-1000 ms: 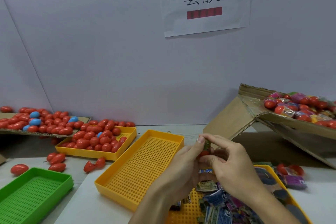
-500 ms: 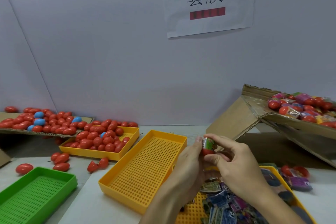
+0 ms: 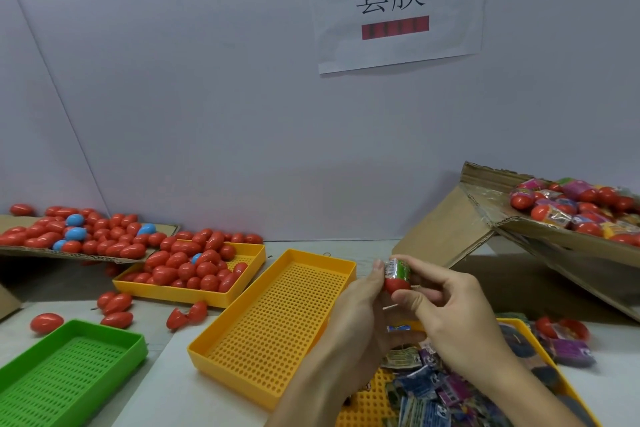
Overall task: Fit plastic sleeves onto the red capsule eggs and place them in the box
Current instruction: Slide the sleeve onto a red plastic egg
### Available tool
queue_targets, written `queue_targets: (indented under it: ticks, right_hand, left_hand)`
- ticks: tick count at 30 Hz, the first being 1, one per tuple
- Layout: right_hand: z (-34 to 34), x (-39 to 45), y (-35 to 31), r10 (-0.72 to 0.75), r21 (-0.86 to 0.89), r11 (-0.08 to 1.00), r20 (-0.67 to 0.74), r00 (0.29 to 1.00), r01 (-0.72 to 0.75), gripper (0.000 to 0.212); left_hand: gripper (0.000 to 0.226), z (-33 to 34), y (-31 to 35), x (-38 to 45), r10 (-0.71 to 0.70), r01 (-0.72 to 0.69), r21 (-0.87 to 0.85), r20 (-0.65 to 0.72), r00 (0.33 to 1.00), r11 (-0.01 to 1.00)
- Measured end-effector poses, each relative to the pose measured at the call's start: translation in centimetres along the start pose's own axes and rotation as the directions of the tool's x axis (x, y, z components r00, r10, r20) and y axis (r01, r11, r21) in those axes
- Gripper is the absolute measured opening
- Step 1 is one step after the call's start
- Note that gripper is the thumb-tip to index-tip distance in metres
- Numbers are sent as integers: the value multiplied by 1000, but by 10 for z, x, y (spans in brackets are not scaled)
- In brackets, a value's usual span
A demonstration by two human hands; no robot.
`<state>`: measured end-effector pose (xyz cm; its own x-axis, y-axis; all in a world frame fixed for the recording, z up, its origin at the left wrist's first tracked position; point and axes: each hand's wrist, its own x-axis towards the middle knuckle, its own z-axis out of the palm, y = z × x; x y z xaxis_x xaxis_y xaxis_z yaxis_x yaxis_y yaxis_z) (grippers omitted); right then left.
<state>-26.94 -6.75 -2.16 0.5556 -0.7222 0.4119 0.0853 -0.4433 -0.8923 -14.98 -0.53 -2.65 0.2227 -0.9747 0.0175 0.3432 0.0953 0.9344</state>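
Observation:
A red capsule egg (image 3: 397,283) with a green printed sleeve (image 3: 399,268) over its upper half is held at centre, above the table. My left hand (image 3: 358,308) grips it from the left and my right hand (image 3: 450,312) pinches it from the right and below. The tilted cardboard box (image 3: 485,218) at the right holds several sleeved red eggs (image 3: 575,211). A yellow tray (image 3: 519,326) under my right forearm holds a heap of flat printed sleeves (image 3: 429,388).
An empty yellow perforated tray (image 3: 277,315) lies at centre, a green tray (image 3: 69,364) at lower left. Another yellow tray (image 3: 194,270) and a cardboard sheet (image 3: 86,255) carry bare red and a few blue eggs. Loose eggs (image 3: 114,305) lie on the table. A paper sign (image 3: 394,3) hangs on the wall.
Both hands have lifted the egg slightly, and the green sleeve now shows more plainly over the egg's top, with the red bottom exposed.

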Motion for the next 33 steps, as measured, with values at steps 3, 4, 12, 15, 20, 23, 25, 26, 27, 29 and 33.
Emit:
queue_targets:
  ticks: [3, 4, 12, 15, 20, 23, 25, 26, 27, 29, 33]
  right_hand:
    - [1, 0, 0, 4, 50, 999, -37, 999, -2, 47]
    - [2, 0, 0, 1, 62, 998, -46, 999, 2, 47]
    - [5, -1, 3, 9, 116, 993, -67, 998, -1, 48]
    - [5, -1, 4, 24, 149, 989, -60, 998, -15, 48]
    - [3, 0, 3, 12, 139, 990, -32, 999, -8, 45]
    - [-2, 2, 1, 14, 147, 989, 45, 999, -21, 43]
    - [-4, 3, 0, 20, 149, 988, 68, 998, -30, 44]
    - [-5, 3, 1, 19, 145, 989, 61, 998, -28, 44]
    - [-6, 2, 1, 19, 139, 990, 48, 999, -25, 45]
    - [-5, 2, 1, 15, 125, 992, 19, 1000, -17, 44]
    - [-4, 1, 0, -2, 97, 995, -19, 1000, 4, 47]
  left_hand:
    - [52, 3, -2, 0, 4, -3, -56, 18, 1000, 998]
    - [53, 3, -3, 1, 7, -5, -62, 33, 999, 998]
    - [48, 2, -5, -1, 67, -65, -35, 61, 996, 997]
    - [48, 1, -5, 0, 87, -87, -2, 66, 994, 996]
    - [46, -1, -2, 0, 101, -102, 8, 64, 993, 995]
    - [49, 0, 0, 0, 95, -94, -27, 52, 994, 995]
    - [44, 2, 1, -1, 95, -94, -31, 60, 994, 995]
    - [43, 3, 0, -1, 101, -99, -32, 59, 993, 995]
    - [43, 4, -1, -1, 105, -103, -39, 54, 993, 994]
    - [45, 6, -2, -1, 110, -107, -56, 48, 993, 993]
    - [44, 10, -3, -2, 120, -118, -49, 42, 992, 992]
